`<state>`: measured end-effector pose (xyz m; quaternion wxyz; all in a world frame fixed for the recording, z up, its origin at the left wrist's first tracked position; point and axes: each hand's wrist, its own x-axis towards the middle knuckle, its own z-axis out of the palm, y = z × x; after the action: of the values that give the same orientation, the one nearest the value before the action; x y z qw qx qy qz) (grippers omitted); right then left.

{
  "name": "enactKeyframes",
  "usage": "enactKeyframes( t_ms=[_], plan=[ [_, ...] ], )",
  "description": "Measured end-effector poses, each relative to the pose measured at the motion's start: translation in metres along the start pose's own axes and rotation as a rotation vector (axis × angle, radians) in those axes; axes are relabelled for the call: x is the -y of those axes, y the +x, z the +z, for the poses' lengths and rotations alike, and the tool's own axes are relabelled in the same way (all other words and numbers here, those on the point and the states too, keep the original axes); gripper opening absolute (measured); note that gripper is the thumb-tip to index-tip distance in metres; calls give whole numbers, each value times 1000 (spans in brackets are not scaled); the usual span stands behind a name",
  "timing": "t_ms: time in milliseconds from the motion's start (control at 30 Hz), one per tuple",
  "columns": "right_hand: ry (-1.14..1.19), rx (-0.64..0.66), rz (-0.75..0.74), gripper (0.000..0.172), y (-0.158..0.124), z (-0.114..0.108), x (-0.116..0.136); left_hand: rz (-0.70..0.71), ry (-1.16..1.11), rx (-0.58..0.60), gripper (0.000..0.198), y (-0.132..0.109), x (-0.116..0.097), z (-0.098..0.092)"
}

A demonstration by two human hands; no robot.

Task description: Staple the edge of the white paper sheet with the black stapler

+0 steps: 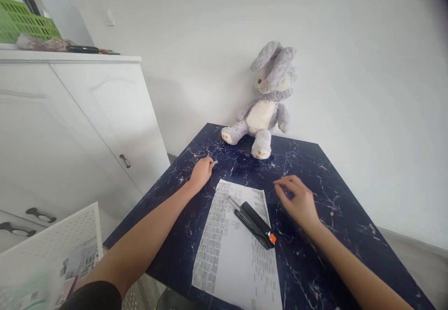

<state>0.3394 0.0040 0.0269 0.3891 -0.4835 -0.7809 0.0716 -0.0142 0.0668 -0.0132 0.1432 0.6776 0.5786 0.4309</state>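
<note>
On a dark blue marbled table lies a sheet of paper (pixel 234 258) covered with rows of text. A black stapler (pixel 255 226) with an orange tip rests on the sheet, opened up, a thin metal piece sticking out of its far end. My left hand (pixel 202 172), beyond the paper's far left corner, is closed; a small pale strip (pixel 215 162) pokes out between its fingertips. To the right of the paper, my right hand (pixel 297 199) hovers with thumb and forefinger pinched together. Whatever may be between those fingertips is too small to make out.
A grey plush rabbit (pixel 261 114) sits at the back of the table (pixel 308 161) against the wall. White cabinets (pixel 115 86) stand on the left, with a green basket (pixel 28 23) on top. A white perforated container (pixel 45 240) with packets is at lower left.
</note>
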Motion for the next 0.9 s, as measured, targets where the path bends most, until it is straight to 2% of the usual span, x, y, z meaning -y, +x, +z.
enactKeyframes(
  t_ms=[67, 100, 167, 233, 300, 400, 600, 700, 800, 900],
  plan=[
    [110, 194, 30, 22, -14, 8, 37, -30, -258, 31, 16, -8, -17, 3],
    [124, 281, 36, 30, -22, 13, 50, -58, -398, 64, 19, -13, -26, 5],
    [113, 399, 32, 49, -37, 22, 67, -148, -649, 127, 23, -22, -43, 10],
    [105, 455, 27, 46, -46, 29, 72, -252, -845, 177, 23, -30, -56, 14],
    [124, 474, 22, 36, -46, 33, 69, -363, -1000, 217, 23, -35, -63, 16],
    [146, 440, -27, 35, -38, 31, 59, -512, -1140, 249, 27, -40, -65, 17],
    [231, 359, -103, 38, -32, 31, 34, -662, -1187, 303, 32, -40, -67, 15],
    [294, 346, -106, 39, -32, 35, 24, -515, -984, 354, 32, -39, -69, 10],
    [325, 321, -63, 42, -31, 37, 19, -195, -673, 405, 33, -37, -73, 0],
    [339, 338, -12, 38, -29, 36, 19, 129, -471, 454, 24, -37, -75, -6]
  ],
)
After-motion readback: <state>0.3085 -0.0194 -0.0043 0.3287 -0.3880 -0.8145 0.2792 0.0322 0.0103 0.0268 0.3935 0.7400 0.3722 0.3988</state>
